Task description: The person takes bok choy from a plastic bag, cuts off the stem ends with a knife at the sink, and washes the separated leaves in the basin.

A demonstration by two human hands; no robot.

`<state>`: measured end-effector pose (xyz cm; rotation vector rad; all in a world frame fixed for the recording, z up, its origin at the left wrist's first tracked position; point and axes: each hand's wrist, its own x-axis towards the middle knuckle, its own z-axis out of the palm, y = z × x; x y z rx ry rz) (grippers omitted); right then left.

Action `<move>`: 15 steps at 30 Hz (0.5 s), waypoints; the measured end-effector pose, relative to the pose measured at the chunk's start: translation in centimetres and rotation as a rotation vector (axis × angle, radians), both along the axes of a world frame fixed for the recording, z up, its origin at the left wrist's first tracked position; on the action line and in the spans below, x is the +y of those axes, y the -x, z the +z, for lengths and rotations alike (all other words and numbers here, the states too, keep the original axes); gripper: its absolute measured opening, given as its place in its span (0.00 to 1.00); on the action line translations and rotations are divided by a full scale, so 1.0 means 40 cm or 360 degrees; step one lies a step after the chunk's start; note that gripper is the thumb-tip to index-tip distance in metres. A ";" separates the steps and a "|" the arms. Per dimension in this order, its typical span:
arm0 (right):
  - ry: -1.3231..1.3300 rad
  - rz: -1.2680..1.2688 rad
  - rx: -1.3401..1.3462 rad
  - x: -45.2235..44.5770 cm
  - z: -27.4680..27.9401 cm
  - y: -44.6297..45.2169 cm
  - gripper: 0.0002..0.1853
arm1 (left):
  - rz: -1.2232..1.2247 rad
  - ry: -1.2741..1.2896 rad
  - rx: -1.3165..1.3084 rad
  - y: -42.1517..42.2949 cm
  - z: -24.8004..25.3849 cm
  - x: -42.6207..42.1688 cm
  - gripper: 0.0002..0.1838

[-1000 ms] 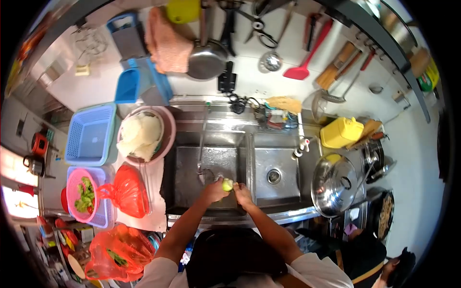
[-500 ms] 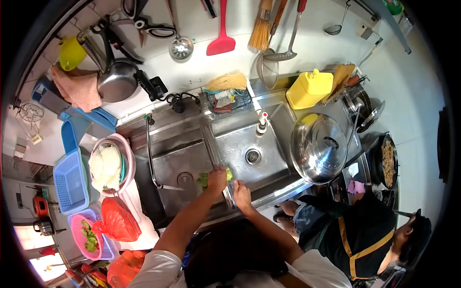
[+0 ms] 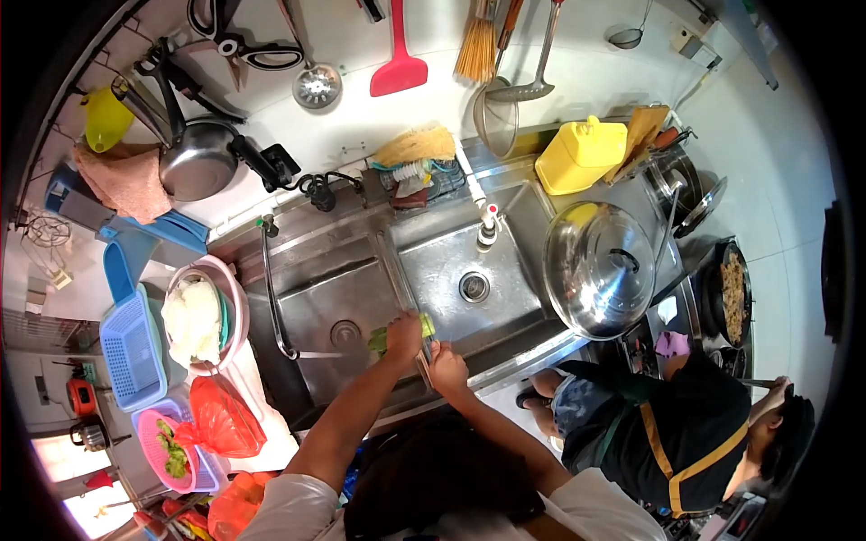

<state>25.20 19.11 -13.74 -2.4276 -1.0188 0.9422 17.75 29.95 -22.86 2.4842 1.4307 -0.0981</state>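
Observation:
My left hand [image 3: 405, 335] is closed around a green leafy vegetable [image 3: 427, 325] above the front of the divider [image 3: 403, 279] between two steel sink basins. Leaves stick out on the hand's left side, and a pale green stalk end shows on its right. Close beside it, my right hand [image 3: 447, 370] is closed at the divider's front end, its thumb side toward the vegetable. Something thin and greyish shows by its fingertips, too small to name. Under both hands lie the left basin [image 3: 311, 302] and the right basin [image 3: 446, 248].
A long tap [image 3: 272, 298] reaches over the left basin. Bowls and a pink basket [image 3: 162, 464] with greens stand left, near a red bag [image 3: 225, 419]. Right are a large lid [image 3: 597, 270], a yellow jug [image 3: 582, 158] and a pan of food [image 3: 724, 293]. A co-worker [image 3: 672, 433] stands there.
The view has shifted slightly. My right hand has come a little closer to my left hand and the vegetable. My left hand keeps its hold on the vegetable.

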 end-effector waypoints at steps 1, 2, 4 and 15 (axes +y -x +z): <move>-0.0029 -0.0001 -0.0032 0.009 -0.016 0.003 0.24 | -0.0003 0.0008 0.0001 0.001 0.003 0.002 0.11; -0.0054 -0.0008 -0.0062 0.012 -0.041 0.007 0.24 | -0.0012 0.0021 0.0005 0.003 0.005 0.001 0.11; -0.0078 -0.0004 -0.0093 0.019 -0.045 0.003 0.24 | -0.0015 0.0074 -0.0002 -0.001 0.015 0.008 0.11; 0.0089 0.0074 0.0131 0.043 -0.050 -0.021 0.25 | 0.0012 0.0292 -0.0031 0.003 0.012 0.020 0.14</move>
